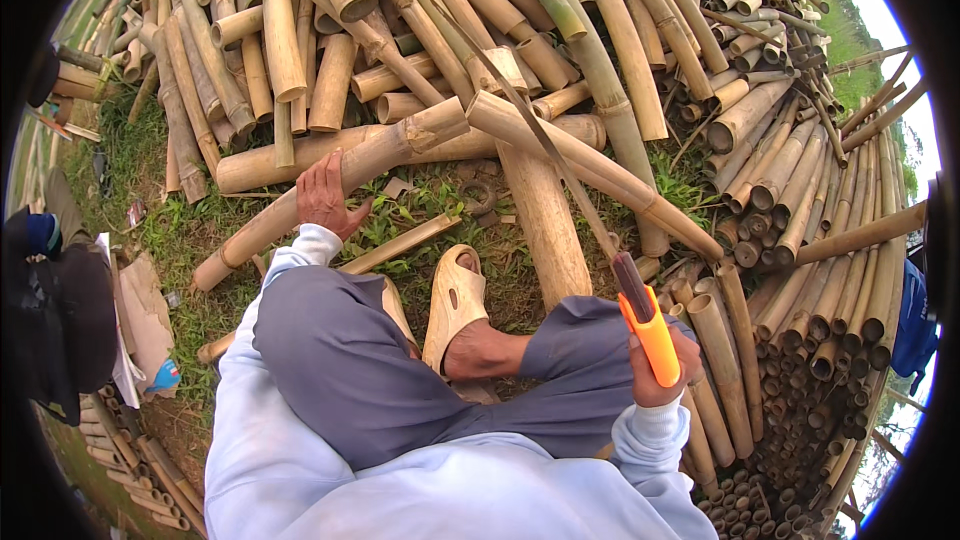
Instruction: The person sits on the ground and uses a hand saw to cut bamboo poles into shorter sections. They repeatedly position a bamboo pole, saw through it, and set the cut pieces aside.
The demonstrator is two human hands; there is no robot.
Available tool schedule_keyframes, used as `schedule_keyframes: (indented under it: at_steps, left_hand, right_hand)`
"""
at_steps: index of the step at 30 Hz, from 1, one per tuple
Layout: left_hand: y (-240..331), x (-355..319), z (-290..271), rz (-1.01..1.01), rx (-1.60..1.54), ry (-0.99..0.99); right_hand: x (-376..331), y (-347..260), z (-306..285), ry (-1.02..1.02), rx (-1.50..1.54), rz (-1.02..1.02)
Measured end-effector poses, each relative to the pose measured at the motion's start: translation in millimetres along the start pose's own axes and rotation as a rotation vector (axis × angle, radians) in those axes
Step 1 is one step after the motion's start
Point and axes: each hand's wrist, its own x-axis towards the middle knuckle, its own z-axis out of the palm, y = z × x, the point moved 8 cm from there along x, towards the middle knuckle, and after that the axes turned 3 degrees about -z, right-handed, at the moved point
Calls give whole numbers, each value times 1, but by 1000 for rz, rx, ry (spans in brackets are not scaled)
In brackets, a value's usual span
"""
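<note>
Seated person with both bare hands engaged at bamboo. The right hand (662, 368), near right, is closed around the orange handle (652, 338) of a hand saw (632, 286) with a long, thin metal blade. The blade slants toward the far left, passing across a tan, rounded bamboo length (615, 182) at right of centre; whether the two touch cannot be told. A thick, pale brown bamboo log (545, 225) extends from that length toward the right knee. The left hand (327, 198) lies over a second, slightly curved tan bamboo pole (262, 232), left of centre, its thumb spread to the right; how firmly it grips cannot be told. The far right end of this pole lies just beside the far left end of the bamboo length. On the grass between pole and feet is a narrow split bamboo strip (402, 244); beside it is a beige perforated clog (455, 305). Cut bamboo poles (285, 50) are heaped at far left and centre.
</note>
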Motion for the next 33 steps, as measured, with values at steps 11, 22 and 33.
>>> schedule_keyframes:
  at_steps: [11, 22, 33]
  left_hand:
    - [-39, 63, 55, -132, -653, -597]
    - [-11, 27, 39, -105, 95, -168]
    - [-47, 47, 19, -147, -537, -629]
  right_hand:
    - [-33, 7, -132, 18, -63, 155]
    - [3, -1, -8, 160, 495, 374]
    - [16, 0, 14, 171, 676, 291]
